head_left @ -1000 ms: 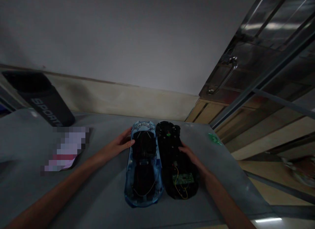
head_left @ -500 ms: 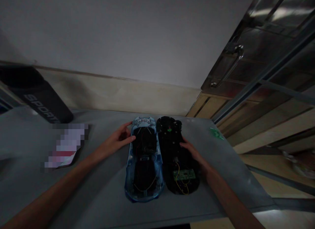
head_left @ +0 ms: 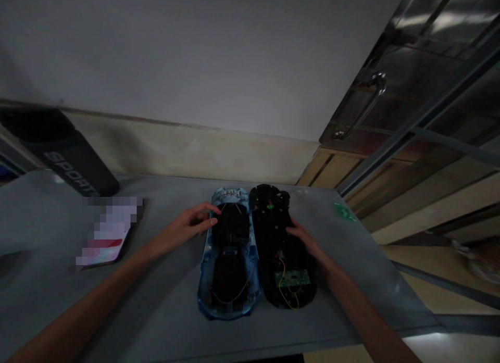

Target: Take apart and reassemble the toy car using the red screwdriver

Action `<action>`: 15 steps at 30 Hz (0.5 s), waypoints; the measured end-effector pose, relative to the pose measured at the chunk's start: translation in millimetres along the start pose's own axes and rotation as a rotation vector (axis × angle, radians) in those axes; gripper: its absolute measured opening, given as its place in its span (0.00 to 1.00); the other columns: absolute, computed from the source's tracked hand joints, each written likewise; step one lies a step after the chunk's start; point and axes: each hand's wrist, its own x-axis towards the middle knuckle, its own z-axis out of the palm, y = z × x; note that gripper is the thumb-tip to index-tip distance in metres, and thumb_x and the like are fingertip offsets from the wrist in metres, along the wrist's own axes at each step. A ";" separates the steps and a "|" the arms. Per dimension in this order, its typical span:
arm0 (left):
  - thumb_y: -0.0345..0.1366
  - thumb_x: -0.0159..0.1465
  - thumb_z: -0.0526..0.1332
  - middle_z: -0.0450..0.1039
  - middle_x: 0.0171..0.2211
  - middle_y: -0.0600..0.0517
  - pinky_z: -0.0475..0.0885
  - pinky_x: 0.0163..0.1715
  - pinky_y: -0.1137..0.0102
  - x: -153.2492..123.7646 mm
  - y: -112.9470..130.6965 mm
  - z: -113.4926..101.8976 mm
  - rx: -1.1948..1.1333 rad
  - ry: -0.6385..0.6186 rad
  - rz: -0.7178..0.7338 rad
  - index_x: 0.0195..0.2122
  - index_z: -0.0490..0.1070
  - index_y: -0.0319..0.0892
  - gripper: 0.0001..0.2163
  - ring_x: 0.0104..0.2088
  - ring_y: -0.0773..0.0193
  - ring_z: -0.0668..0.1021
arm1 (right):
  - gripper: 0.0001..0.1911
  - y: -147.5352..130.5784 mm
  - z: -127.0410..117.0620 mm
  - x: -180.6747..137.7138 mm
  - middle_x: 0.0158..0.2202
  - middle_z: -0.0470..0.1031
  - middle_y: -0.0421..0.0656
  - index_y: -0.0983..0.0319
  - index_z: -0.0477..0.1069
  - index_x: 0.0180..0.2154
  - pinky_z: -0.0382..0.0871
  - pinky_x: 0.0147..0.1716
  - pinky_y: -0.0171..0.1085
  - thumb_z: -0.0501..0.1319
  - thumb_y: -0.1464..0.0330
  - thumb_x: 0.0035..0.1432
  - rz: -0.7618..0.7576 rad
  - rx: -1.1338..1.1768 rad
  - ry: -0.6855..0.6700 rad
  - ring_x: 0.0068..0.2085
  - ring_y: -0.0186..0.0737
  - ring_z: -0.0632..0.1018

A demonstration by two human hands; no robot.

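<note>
A blue toy car body shell [head_left: 204,279] lies upside down on the grey table, its dark inside and thin wires facing up. Right beside it rests a black toy car chassis [head_left: 269,238], with a green circuit board [head_left: 292,278] and a yellow wire at its near end. My left hand [head_left: 197,221] is at the shell's upper left edge, thumb and forefinger apart with their tips over the rim; it is not closed round it. Along the chassis's right side my right hand [head_left: 308,243] holds the edge, thumb on top and the other fingers mostly hidden.
On the table [head_left: 164,311], a phone [head_left: 111,238] with a blurred screen lies at left. A dark box marked SPORT [head_left: 74,160] leans behind it. A small green packet [head_left: 344,211] lies near the right edge. Beyond are a wall, a metal door handle [head_left: 363,110] and a metal frame.
My left hand has shifted its grip at the shell's edge: the forefinger has come up and over the rim. My right hand and both car parts stay nearly in place.
</note>
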 end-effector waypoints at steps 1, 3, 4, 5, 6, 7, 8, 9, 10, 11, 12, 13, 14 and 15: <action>0.52 0.68 0.62 0.63 0.23 0.60 0.60 0.27 0.72 -0.6 0.8 -0.7 -0.023 -0.023 -0.020 0.55 0.72 0.44 0.21 0.26 0.65 0.67 | 0.29 -0.5 0.6 0.1 0.53 0.85 0.41 0.50 0.76 0.61 0.80 0.47 0.47 0.69 0.59 0.58 -0.006 0.000 -0.007 0.49 0.53 0.84; 0.52 0.68 0.63 0.64 0.22 0.60 0.60 0.27 0.71 -1.3 1.1 -2.3 -0.065 -0.060 -0.047 0.59 0.68 0.44 0.24 0.25 0.65 0.67 | 0.29 -0.8 1.1 0.7 0.54 0.84 0.41 0.50 0.76 0.61 0.80 0.48 0.48 0.69 0.59 0.58 -0.024 0.000 -0.017 0.51 0.54 0.84; 0.52 0.67 0.64 0.65 0.22 0.60 0.61 0.27 0.71 -1.3 0.6 -3.0 -0.080 -0.074 -0.057 0.60 0.67 0.44 0.25 0.25 0.65 0.67 | 0.30 -0.7 1.1 1.1 0.54 0.84 0.42 0.50 0.75 0.62 0.80 0.49 0.48 0.69 0.59 0.58 -0.030 0.002 -0.026 0.52 0.55 0.83; 0.52 0.67 0.64 0.65 0.22 0.60 0.60 0.26 0.71 -1.0 -0.2 -3.7 -0.091 -0.086 -0.067 0.60 0.67 0.44 0.25 0.25 0.65 0.67 | 0.31 -0.4 0.9 1.5 0.54 0.84 0.42 0.50 0.74 0.63 0.80 0.48 0.48 0.69 0.59 0.58 -0.032 0.005 -0.034 0.52 0.55 0.84; 0.53 0.67 0.64 0.65 0.22 0.60 0.60 0.26 0.71 -0.5 -1.2 -4.2 -0.099 -0.097 -0.076 0.59 0.67 0.44 0.25 0.24 0.65 0.67 | 0.32 -0.1 0.6 1.7 0.53 0.85 0.42 0.51 0.74 0.64 0.80 0.47 0.49 0.69 0.59 0.57 -0.026 0.009 -0.034 0.51 0.56 0.84; 0.53 0.67 0.65 0.65 0.22 0.60 0.60 0.26 0.71 0.1 -2.4 -4.5 -0.104 -0.107 -0.083 0.57 0.67 0.44 0.24 0.24 0.65 0.67 | 0.33 0.1 0.4 1.6 0.52 0.85 0.43 0.51 0.73 0.64 0.80 0.46 0.49 0.69 0.59 0.57 -0.016 0.013 -0.030 0.50 0.55 0.84; 0.54 0.67 0.65 0.65 0.23 0.60 0.60 0.26 0.71 0.7 -3.4 -4.6 -0.108 -0.114 -0.090 0.56 0.68 0.44 0.24 0.24 0.65 0.67 | 0.33 0.1 0.3 1.2 0.51 0.85 0.43 0.51 0.72 0.65 0.80 0.45 0.48 0.69 0.59 0.57 -0.003 0.015 -0.028 0.48 0.55 0.84; 0.54 0.66 0.66 0.65 0.23 0.60 0.60 0.26 0.71 1.2 -4.2 -4.5 -0.112 -0.115 -0.095 0.54 0.68 0.44 0.24 0.24 0.66 0.67 | 0.33 0.0 0.5 0.5 0.51 0.85 0.44 0.52 0.72 0.65 0.80 0.45 0.48 0.69 0.58 0.58 0.009 0.018 -0.027 0.47 0.55 0.85; 0.54 0.65 0.66 0.65 0.23 0.60 0.60 0.26 0.71 1.6 -4.6 -4.3 -0.118 -0.112 -0.098 0.53 0.69 0.44 0.23 0.24 0.66 0.67 | 0.33 -0.4 0.8 -0.4 0.51 0.85 0.44 0.52 0.72 0.65 0.80 0.45 0.48 0.69 0.58 0.58 0.018 0.021 -0.027 0.47 0.54 0.85; 0.54 0.65 0.67 0.65 0.23 0.60 0.60 0.26 0.70 1.7 -4.8 -4.1 -0.124 -0.108 -0.098 0.52 0.69 0.44 0.23 0.25 0.66 0.67 | 0.33 -0.9 1.3 -1.5 0.51 0.85 0.44 0.52 0.72 0.65 0.79 0.44 0.48 0.69 0.58 0.58 0.020 0.024 -0.027 0.46 0.53 0.85; 0.54 0.64 0.67 0.64 0.24 0.60 0.61 0.27 0.70 1.7 -4.5 -3.8 -0.130 -0.105 -0.098 0.52 0.69 0.44 0.23 0.25 0.66 0.67 | 0.33 -1.4 1.9 -2.4 0.52 0.85 0.43 0.52 0.72 0.65 0.79 0.44 0.47 0.69 0.58 0.58 0.019 0.027 -0.029 0.46 0.53 0.85; 0.54 0.64 0.67 0.64 0.24 0.60 0.61 0.27 0.70 1.5 -4.0 -3.6 -0.134 -0.103 -0.096 0.51 0.69 0.44 0.23 0.25 0.66 0.67 | 0.33 -1.8 2.4 -3.2 0.52 0.85 0.43 0.52 0.72 0.64 0.79 0.45 0.47 0.69 0.58 0.58 0.018 0.030 -0.028 0.45 0.52 0.85; 0.54 0.64 0.67 0.64 0.24 0.60 0.61 0.27 0.70 1.2 -3.3 -3.3 -0.136 -0.104 -0.091 0.51 0.69 0.44 0.23 0.25 0.66 0.67 | 0.33 -2.1 2.7 -3.8 0.52 0.85 0.43 0.52 0.72 0.64 0.79 0.45 0.46 0.70 0.58 0.58 0.018 0.033 -0.025 0.45 0.52 0.85; 0.54 0.65 0.67 0.64 0.24 0.60 0.60 0.27 0.70 0.9 -2.6 -3.2 -0.135 -0.105 -0.086 0.51 0.69 0.44 0.22 0.25 0.66 0.67 | 0.33 -2.1 2.7 -3.9 0.52 0.85 0.42 0.52 0.73 0.64 0.80 0.45 0.46 0.70 0.58 0.58 0.019 0.034 -0.024 0.44 0.51 0.85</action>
